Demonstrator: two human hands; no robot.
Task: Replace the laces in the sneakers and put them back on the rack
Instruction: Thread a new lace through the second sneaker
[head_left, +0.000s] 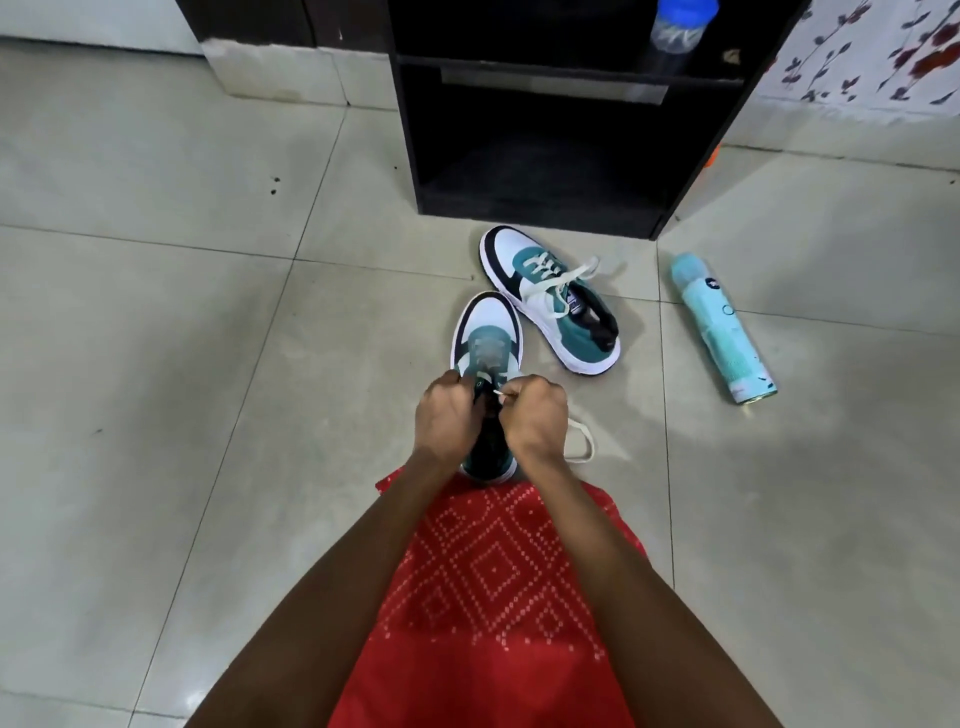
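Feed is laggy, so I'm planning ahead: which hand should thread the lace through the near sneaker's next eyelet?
Probably the right hand: it pinches the lace by its tip, and the slack loops on the floor on its side. The left hand grips the sneaker, steadying it.

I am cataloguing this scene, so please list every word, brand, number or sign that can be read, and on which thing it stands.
No text here can be quoted.
spray can: dark round logo and small print, too blurred to read.
far sneaker: dark tongue label, marks too small to read.
bottle on the rack: no readable text.
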